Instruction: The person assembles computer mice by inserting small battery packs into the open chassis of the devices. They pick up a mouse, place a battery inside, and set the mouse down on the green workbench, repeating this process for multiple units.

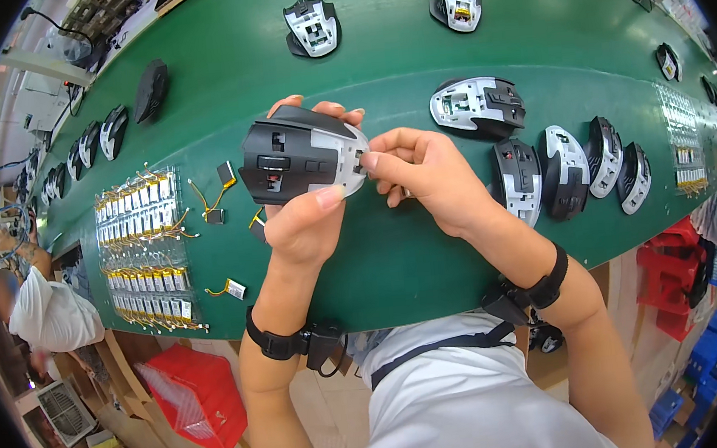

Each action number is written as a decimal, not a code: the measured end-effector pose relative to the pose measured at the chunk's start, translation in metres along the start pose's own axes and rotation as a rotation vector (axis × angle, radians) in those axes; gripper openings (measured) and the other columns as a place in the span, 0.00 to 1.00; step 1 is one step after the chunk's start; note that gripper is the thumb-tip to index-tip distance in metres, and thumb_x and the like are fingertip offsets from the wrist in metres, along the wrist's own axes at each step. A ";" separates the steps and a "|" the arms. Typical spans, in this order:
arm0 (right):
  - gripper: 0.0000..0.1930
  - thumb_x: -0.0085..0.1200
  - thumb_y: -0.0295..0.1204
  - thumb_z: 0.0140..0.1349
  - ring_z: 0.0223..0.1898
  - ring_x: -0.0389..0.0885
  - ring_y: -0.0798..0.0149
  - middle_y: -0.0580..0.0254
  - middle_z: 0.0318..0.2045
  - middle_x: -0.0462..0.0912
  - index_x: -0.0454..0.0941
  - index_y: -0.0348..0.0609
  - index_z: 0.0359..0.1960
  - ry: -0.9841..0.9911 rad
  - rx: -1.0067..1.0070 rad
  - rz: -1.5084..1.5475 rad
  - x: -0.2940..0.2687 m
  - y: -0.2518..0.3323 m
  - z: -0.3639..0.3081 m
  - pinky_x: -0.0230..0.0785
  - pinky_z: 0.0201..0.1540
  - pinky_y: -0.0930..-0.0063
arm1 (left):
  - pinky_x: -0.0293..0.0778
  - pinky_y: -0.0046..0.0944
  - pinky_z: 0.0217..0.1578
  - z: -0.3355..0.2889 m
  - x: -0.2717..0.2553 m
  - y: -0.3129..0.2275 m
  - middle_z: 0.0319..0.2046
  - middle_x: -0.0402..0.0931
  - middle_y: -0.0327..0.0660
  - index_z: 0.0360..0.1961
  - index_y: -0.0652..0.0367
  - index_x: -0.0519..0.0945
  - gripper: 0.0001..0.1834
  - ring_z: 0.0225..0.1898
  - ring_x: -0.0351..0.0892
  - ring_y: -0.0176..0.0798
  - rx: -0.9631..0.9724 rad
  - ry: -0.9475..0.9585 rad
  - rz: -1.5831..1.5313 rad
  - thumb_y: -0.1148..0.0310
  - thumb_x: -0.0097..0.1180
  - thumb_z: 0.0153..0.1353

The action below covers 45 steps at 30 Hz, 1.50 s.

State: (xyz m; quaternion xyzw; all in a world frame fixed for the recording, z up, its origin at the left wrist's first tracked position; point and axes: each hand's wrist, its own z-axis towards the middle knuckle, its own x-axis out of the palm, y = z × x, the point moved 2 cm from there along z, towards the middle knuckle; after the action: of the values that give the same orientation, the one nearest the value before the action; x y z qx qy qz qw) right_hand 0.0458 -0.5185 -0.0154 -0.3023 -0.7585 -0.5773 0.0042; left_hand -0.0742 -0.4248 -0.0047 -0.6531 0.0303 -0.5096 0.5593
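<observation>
A black and white computer mouse [306, 156], its top cover off, is held up over the green table. My left hand [307, 220] grips it from the near side, thumb on its lower edge and fingers round its far edge. The fingers of my right hand [422, 171] are pinched together at the white end of the mouse. Whatever they may hold there is too small to make out. Left of my left hand lie several loose battery packs with wires [214, 215]. Beyond my right hand lies another uncovered mouse [476, 107].
Clear trays of yellow-ended batteries [139, 205] lie at the left. Several part-built mice [565, 172] stand in a row at the right, and others sit along the far side of the green table [394, 50]. A red crate [195, 400] is on the floor. A co-worker [55, 310] is at the left.
</observation>
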 end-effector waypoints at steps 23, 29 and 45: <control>0.09 0.59 0.31 0.60 0.19 0.68 0.78 0.72 0.21 0.73 0.73 0.40 0.30 0.037 -0.035 -0.102 -0.007 -0.007 -0.001 0.61 0.20 0.82 | 0.70 0.48 0.59 0.000 0.000 0.005 0.52 0.72 0.50 0.65 0.58 0.60 0.44 0.57 0.73 0.49 -0.075 0.117 -0.134 0.74 0.62 0.42; 0.07 0.58 0.28 0.61 0.19 0.70 0.77 0.70 0.20 0.74 0.72 0.40 0.31 0.091 0.032 -0.050 -0.008 -0.007 0.004 0.62 0.21 0.82 | 0.71 0.51 0.58 0.000 -0.005 0.004 0.52 0.72 0.52 0.64 0.57 0.60 0.43 0.57 0.73 0.53 -0.093 0.104 -0.148 0.72 0.61 0.43; 0.16 0.52 0.28 0.69 0.34 0.75 0.76 0.62 0.37 0.81 0.71 0.36 0.56 0.078 -0.269 0.373 -0.005 0.015 -0.003 0.66 0.36 0.83 | 0.74 0.55 0.56 0.003 -0.017 0.008 0.51 0.75 0.53 0.61 0.59 0.65 0.30 0.54 0.77 0.56 -0.224 -0.075 -0.380 0.67 0.53 0.56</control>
State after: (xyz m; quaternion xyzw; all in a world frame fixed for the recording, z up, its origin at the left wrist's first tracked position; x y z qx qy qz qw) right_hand 0.0561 -0.5216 -0.0033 -0.4125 -0.6051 -0.6736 0.0996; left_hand -0.0757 -0.4154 -0.0210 -0.7237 -0.0574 -0.5746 0.3779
